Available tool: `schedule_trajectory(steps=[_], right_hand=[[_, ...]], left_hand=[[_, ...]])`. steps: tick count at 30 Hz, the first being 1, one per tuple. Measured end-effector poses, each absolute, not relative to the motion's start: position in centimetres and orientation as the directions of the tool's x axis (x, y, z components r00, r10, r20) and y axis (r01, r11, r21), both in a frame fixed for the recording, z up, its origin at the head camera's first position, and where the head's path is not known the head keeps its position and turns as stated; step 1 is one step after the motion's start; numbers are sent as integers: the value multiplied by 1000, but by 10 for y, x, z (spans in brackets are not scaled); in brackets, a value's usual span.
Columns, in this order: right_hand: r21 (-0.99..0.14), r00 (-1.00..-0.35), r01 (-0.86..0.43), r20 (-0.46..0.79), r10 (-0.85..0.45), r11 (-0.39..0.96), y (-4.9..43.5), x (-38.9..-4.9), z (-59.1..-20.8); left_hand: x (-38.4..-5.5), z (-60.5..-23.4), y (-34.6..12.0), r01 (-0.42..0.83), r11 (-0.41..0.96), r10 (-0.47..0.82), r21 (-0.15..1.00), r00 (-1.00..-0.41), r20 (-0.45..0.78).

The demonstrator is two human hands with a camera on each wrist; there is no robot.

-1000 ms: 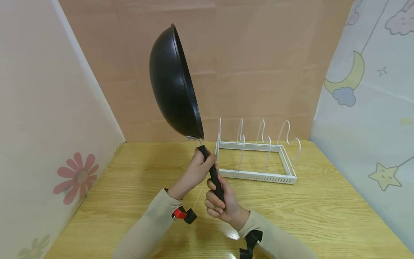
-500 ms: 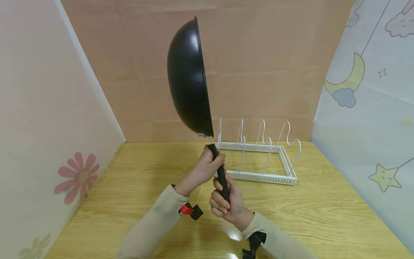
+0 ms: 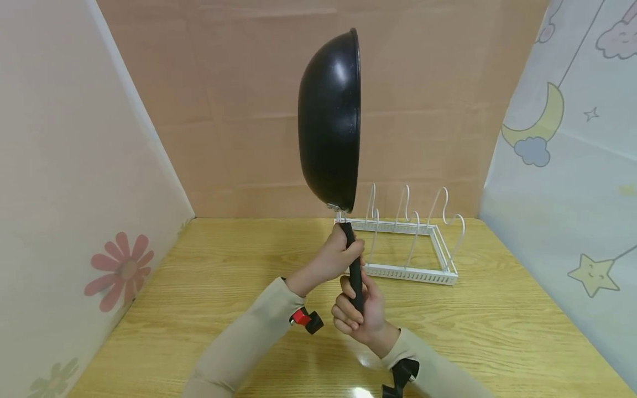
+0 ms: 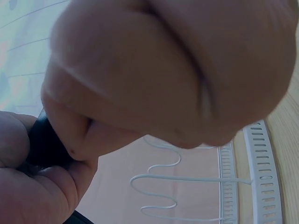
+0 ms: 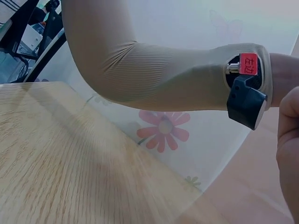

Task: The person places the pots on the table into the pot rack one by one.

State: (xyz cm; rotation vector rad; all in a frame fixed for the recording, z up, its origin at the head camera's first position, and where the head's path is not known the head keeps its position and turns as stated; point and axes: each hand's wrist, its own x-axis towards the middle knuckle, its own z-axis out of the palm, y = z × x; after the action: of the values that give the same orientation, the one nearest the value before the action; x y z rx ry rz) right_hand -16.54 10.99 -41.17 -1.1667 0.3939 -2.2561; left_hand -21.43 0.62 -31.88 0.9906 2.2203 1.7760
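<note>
A black wok (image 3: 329,121) stands upright in the air in the head view, bowl at the top and its rim facing right. Its black handle (image 3: 355,276) points down. My left hand (image 3: 338,255) grips the handle near the bowl, and my right hand (image 3: 362,312) holds its lower end. Behind the hands, a white wire rack (image 3: 418,275) with several curved dividers sits on the table; the handle and left hand cover part of its left side. In the left wrist view, curled fingers (image 4: 131,70) surround a bit of the black handle (image 4: 46,144).
The wooden table (image 3: 224,287) ends at a tan back wall (image 3: 239,138). Patterned side walls stand left (image 3: 89,182) and right (image 3: 562,204). Wrist-worn cameras sit on both sleeves, the left one (image 3: 308,319) with a red tag.
The wok has moved to the right and turned from a leftward tilt to nearly vertical. Both hands have shifted right with it, keeping their hold. The rack has stayed put.
</note>
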Motion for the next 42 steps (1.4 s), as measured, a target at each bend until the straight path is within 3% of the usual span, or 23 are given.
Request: schedule_trajectory(steps=[17, 30, 42], right_hand=[[-445, -510, 395, 622, -594, -804, 119, -156, -418], [-388, -554, 401, 618, -557, -830, 128, -150, -423], [-369, -582, 411, 597, -552, -833, 128, -147, -428]], left_hand=[[-219, -326, 24, 391, 177, 601, 903, -770, 216], [-224, -339, 40, 314, 138, 610, 939, -774, 169], [-231, -351, 45, 359, 107, 636, 927, -741, 213]])
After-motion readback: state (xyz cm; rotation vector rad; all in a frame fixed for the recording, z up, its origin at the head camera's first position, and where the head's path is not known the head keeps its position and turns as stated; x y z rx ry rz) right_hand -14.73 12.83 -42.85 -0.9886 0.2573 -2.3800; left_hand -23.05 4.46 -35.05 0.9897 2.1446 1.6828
